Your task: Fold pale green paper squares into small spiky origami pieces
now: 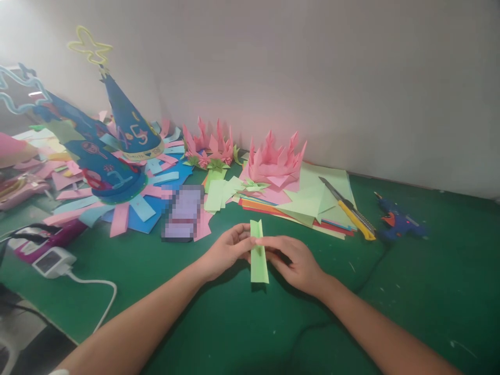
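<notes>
A narrow light green paper strip (259, 268), creased lengthwise, is held upright in the view at the centre, above the green table. My left hand (230, 249) grips its left edge, with the thumb on the front and the other fingers curled behind. From the right, my right hand (295, 259) presses a fingertip on the strip's upper part, its thumb lower down near the right edge. Beyond the hands lies a stack of coloured paper (300, 208), with a pink folded paper crown (275, 164) behind it.
A yellow utility knife (361, 224) and a blue glue gun (404, 224) lie at the right. Blue cone hats (130, 120), a second pink crown (209, 143), a phone (183, 211) and a white charger (54, 262) with its cable are at the left.
</notes>
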A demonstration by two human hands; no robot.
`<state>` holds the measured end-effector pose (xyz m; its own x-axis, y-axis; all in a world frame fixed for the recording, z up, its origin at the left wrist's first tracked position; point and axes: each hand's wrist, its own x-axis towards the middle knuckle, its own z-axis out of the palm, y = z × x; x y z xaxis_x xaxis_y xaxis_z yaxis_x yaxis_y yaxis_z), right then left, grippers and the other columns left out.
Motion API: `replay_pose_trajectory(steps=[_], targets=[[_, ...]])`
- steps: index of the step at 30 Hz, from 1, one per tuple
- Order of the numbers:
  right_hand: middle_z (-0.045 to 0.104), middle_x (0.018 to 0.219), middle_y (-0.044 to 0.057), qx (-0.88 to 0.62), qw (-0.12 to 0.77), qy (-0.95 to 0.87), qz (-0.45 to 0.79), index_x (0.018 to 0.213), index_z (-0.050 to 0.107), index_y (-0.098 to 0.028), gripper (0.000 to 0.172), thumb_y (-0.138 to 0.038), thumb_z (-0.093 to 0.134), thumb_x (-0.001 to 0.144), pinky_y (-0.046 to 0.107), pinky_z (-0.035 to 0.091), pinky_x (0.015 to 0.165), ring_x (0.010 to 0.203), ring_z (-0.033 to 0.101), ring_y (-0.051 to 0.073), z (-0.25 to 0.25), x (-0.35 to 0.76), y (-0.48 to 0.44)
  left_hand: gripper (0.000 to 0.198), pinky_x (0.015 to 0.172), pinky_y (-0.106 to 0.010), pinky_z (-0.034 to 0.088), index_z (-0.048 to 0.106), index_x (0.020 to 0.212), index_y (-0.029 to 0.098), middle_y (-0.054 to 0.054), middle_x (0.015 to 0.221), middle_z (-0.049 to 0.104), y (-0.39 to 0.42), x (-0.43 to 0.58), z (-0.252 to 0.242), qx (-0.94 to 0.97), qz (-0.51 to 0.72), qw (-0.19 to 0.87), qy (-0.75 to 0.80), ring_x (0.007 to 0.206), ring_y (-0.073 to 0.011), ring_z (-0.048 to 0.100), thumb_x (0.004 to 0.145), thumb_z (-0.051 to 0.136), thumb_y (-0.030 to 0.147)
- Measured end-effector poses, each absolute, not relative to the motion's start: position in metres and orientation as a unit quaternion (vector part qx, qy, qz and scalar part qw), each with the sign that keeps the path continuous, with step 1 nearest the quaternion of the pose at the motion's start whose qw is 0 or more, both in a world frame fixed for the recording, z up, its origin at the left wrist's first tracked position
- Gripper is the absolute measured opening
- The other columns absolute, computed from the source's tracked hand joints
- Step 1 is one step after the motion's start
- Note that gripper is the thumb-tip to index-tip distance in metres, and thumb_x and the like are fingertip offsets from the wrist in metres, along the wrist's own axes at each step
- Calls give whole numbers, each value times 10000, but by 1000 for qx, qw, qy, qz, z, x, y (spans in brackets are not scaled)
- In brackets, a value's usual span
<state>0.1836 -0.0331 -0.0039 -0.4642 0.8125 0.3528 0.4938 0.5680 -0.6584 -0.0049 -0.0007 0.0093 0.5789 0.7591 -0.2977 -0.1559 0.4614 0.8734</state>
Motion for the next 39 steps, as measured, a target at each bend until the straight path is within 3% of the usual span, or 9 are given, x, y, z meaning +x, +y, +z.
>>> replay_pose_trajectory(steps=[6,12,19,22,24,28,33,35,39], targets=[[641,715,11,-380,322,-850,174,932,592,-237,178,-135,465,861,263,395,573,628,535,156,-5,186,-32,340,726,-255,470,587,1021,165,-50,991,659,-2,-8,7,461,305,750,362,859,-155,609,749,671,352],[671,745,9,-362,324,-853,190,949,632,-258,197,-185,460,886,264,415,617,675,574,155,-4,185,-32,368,811,-317,479,608,1020,151,-64,984,684,-3,-8,5,479,301,738,367,907,-193,624,741,684,378],[684,707,11,-356,376,-822,239,860,681,-247,154,-292,536,886,268,432,630,655,576,148,-4,182,-29,316,606,-235,445,607,836,128,-10,736,648,-5,-5,-2,528,316,677,404,652,-120,566,735,673,420],[694,709,20,-377,380,-802,265,860,698,-242,205,-389,555,865,271,437,599,634,578,152,-4,182,-29,299,576,-229,417,617,804,129,-1,695,625,-5,-6,-4,574,309,632,420,631,-118,548,744,659,419],[691,695,27,-390,383,-790,275,847,707,-236,230,-412,559,857,270,444,583,623,582,153,-4,182,-30,290,605,-239,429,627,826,132,-10,725,636,-4,-7,-5,588,306,618,422,662,-129,562,755,647,413],[697,719,31,-389,397,-781,284,879,719,-248,193,-278,528,886,276,469,606,661,598,155,-4,181,-29,320,639,-250,459,603,919,145,-14,781,643,-4,-6,-6,555,323,638,426,693,-135,581,728,679,390],[660,654,14,-356,396,-798,281,918,724,-268,245,-166,505,879,277,459,601,649,565,153,-4,182,-26,482,588,-213,449,421,1136,222,28,761,579,-6,-4,-9,528,385,636,411,647,-103,564,739,686,292],[656,651,15,-360,400,-792,288,909,729,-265,248,-158,509,874,279,464,611,660,564,155,-4,182,-26,429,602,-210,451,410,1107,241,19,825,568,-6,-4,-10,545,407,612,404,686,-102,565,760,662,255],[672,704,24,-405,404,-756,320,845,737,-250,163,-223,576,847,277,482,627,686,592,159,-1,182,-26,103,664,-224,446,567,922,206,-25,906,563,-6,-5,-8,663,384,507,395,797,-126,550,819,573,206]])
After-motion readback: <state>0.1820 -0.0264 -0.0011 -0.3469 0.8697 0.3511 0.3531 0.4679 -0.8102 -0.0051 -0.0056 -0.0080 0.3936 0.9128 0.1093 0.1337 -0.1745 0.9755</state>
